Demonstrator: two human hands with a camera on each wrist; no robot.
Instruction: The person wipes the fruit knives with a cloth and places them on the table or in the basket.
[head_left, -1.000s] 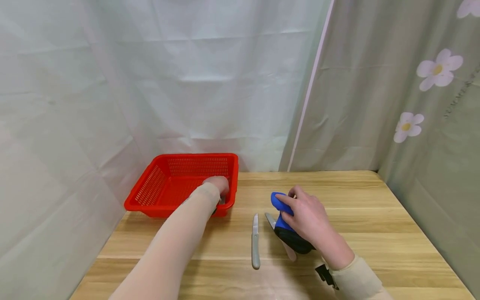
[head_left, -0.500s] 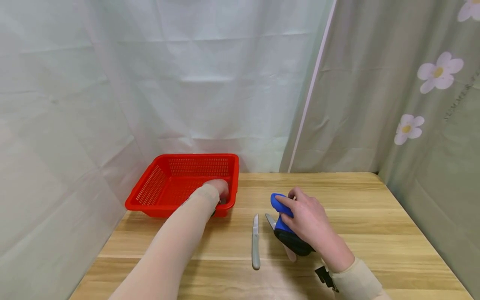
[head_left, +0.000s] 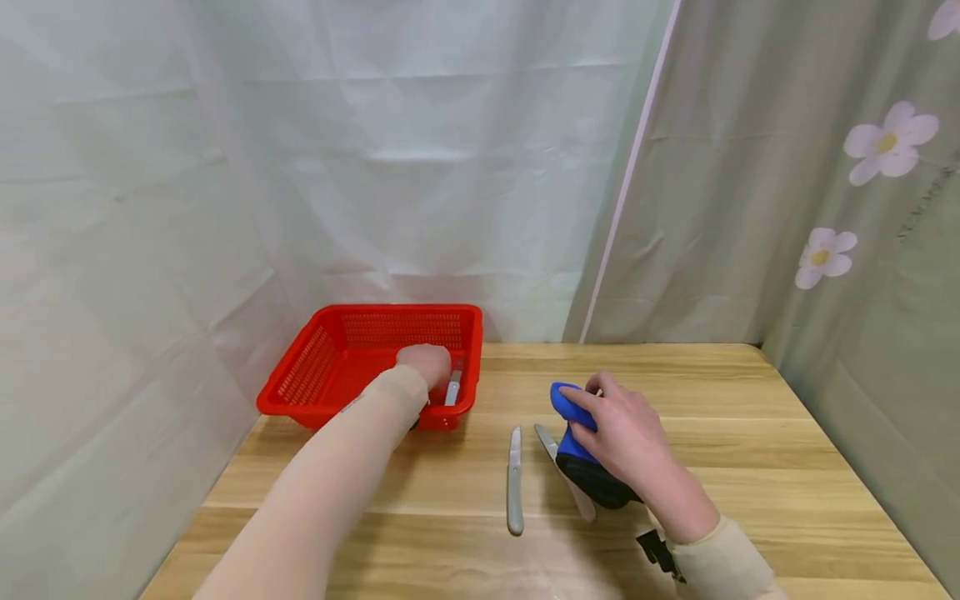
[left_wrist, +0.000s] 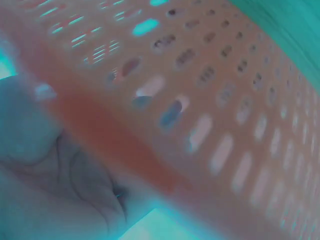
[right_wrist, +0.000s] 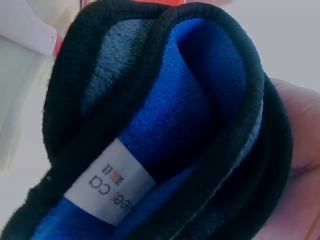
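My left hand point(head_left: 426, 365) reaches into the red plastic basket point(head_left: 370, 310), its fingers hidden from the head view. Just right of it, a knife point(head_left: 453, 388) with a light grey handle lies in the basket. In the left wrist view, part of the left hand point(left_wrist: 40, 175) shows beside the blurred slotted basket wall point(left_wrist: 220, 100). My right hand point(head_left: 628, 433) grips a bunched blue cloth point(head_left: 576, 446) with black edging, and a white label shows on the cloth point(right_wrist: 175, 95) in the right wrist view. Below it lies a second knife point(head_left: 546, 440), partly covered.
A third knife point(head_left: 514, 492) with a grey handle lies on the wooden table point(head_left: 675, 367), left of the cloth, blade pointing away from me. Pale curtains point(head_left: 450, 167) hang behind the table and at both sides.
My left hand has shifted slightly left inside the basket, and the knife beside it now shows more fully. My right hand keeps its hold on the cloth. The head view has turned slightly.
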